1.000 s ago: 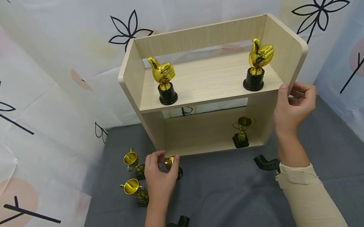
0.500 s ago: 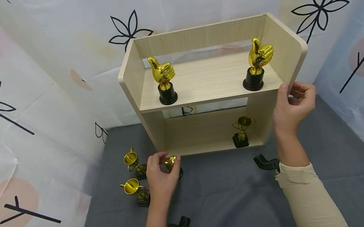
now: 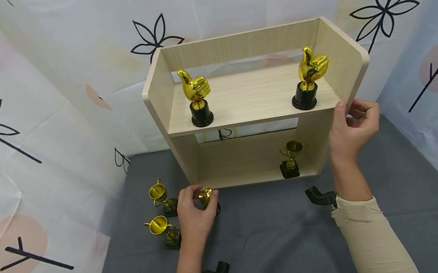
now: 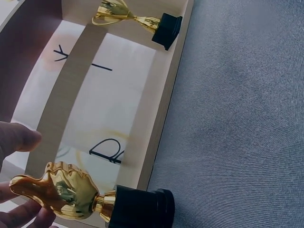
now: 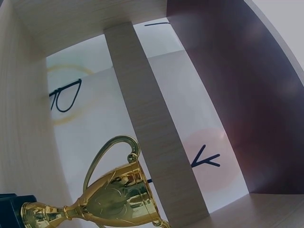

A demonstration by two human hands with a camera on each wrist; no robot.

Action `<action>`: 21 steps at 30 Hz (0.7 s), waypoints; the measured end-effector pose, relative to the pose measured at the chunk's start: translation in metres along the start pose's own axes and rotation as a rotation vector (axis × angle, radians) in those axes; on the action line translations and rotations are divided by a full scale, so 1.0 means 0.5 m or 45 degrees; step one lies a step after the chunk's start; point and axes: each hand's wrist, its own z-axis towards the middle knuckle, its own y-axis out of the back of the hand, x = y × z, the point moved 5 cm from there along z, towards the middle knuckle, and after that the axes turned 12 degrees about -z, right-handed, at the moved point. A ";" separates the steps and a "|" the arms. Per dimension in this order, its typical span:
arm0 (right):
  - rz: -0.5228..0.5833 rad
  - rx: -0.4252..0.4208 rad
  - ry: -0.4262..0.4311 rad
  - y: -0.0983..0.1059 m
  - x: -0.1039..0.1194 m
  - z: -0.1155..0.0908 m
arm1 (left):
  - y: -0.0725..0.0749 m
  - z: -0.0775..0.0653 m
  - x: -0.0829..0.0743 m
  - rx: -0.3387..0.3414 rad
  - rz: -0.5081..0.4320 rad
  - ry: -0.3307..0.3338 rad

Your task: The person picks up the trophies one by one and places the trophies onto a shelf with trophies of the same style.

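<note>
My left hand (image 3: 195,216) is around a gold thumbs-up trophy (image 3: 205,196) with a black base, at the lower front left corner of the pale wooden shelf (image 3: 257,120). In the left wrist view, the thumb stands apart from this trophy (image 4: 71,192), while fingertips lie behind its gold top. My right hand (image 3: 353,128) grips the shelf's right side panel, thumb at the front edge of the middle board. Two more thumbs-up trophies, a left one (image 3: 197,95) and a right one (image 3: 310,78), stand on the upper level. A gold cup trophy (image 3: 290,159) stands at the lower level's right.
Two gold cup trophies, a rear one (image 3: 160,195) and a front one (image 3: 162,227), stand on the grey cloth (image 3: 269,242) left of my left hand. Patterned white fabric (image 3: 62,51) hangs behind and at both sides. The shelf's back is partly open.
My left hand has shifted slightly to the right around the thumbs-up trophy. My right hand keeps its hold on the shelf's side, and the other trophies stay put.
</note>
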 end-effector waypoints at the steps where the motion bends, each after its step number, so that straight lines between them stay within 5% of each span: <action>1: -0.002 0.001 0.000 0.000 0.000 0.000 | 0.000 0.000 0.001 0.002 0.003 0.001; 21: 0.011 -0.001 0.014 0.001 0.002 -0.002 | -0.005 -0.004 0.017 0.027 0.079 0.015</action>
